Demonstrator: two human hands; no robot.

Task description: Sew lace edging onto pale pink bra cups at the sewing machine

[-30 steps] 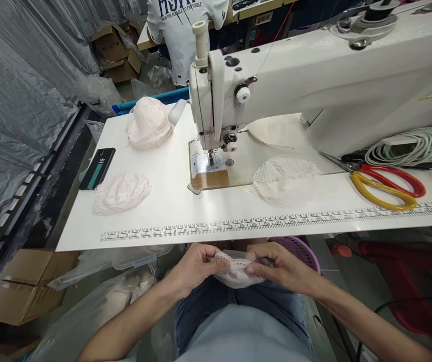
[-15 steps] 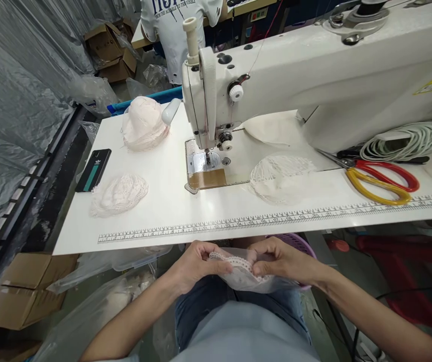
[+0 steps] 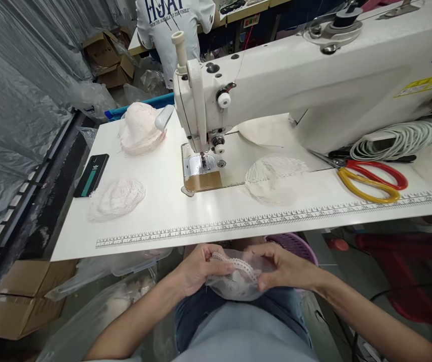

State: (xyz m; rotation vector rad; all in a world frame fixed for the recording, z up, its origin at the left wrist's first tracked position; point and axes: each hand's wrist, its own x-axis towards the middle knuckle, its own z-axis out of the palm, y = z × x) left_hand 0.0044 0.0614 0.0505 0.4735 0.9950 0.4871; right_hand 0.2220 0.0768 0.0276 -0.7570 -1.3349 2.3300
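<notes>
Plastic sheeting [image 3: 16, 100] lines the wall at far left, with a cardboard box [image 3: 16, 296] on the floor below it. On the white table [image 3: 163, 221], from left to right, lie a phone [image 3: 91, 175], a flat lace piece [image 3: 117, 199], a domed stack of pale caps [image 3: 139, 129], the sewing machine [image 3: 276, 85], a second lace piece [image 3: 274, 177], scissors [image 3: 370, 177] with red and yellow handles, and a coil of white cord [image 3: 404, 140]. A printed ruler [image 3: 238, 222] runs along the table's near edge. Behind the machine a person in a white printed shirt [image 3: 174, 25] is partly visible.

Below the table edge, over the lap, the left hand [image 3: 197, 269] pinches the left end of a lace trim [image 3: 234, 264] between thumb and fingers. The right hand [image 3: 282, 266] pinches the other end, fingers curled over a thin clear bag [image 3: 234, 286] that sits under the trim.

Handling, as a judgement: the trim is very light, limp and openwork, so it will sag, curl and snag easily. Hold it along its scalloped edge at two spaced points under light tension. The bag is slippery and crumples; grip it at its mouth.
</notes>
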